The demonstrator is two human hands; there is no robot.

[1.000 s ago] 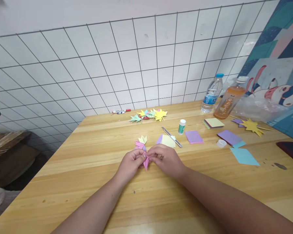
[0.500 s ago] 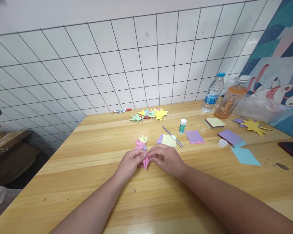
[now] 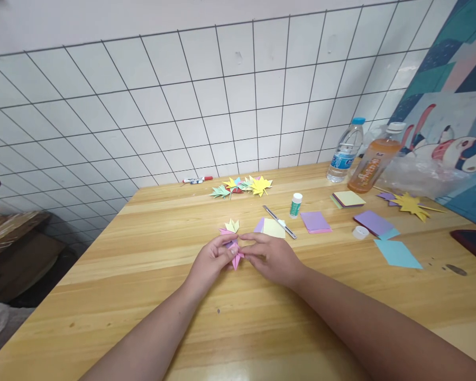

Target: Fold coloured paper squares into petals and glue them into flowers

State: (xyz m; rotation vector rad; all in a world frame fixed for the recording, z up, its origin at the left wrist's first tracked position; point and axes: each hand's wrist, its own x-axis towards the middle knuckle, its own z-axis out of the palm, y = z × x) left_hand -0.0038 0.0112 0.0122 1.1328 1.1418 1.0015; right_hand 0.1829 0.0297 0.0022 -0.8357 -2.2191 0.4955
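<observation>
Pink folded paper piece [image 3: 235, 257] is pinched at the tabletop [image 3: 143, 275] centre by left hand [image 3: 210, 260] and right hand [image 3: 272, 256]; uneven grip pressure could tear or misalign its creases.

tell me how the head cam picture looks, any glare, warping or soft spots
Head view: wide-angle warping bows the wall tile lines; a pale glare sheen lies on the wooden table near the bottom edge; both hands and the pink folded paper are fairly sharp; light is even, shadows soft.
</observation>
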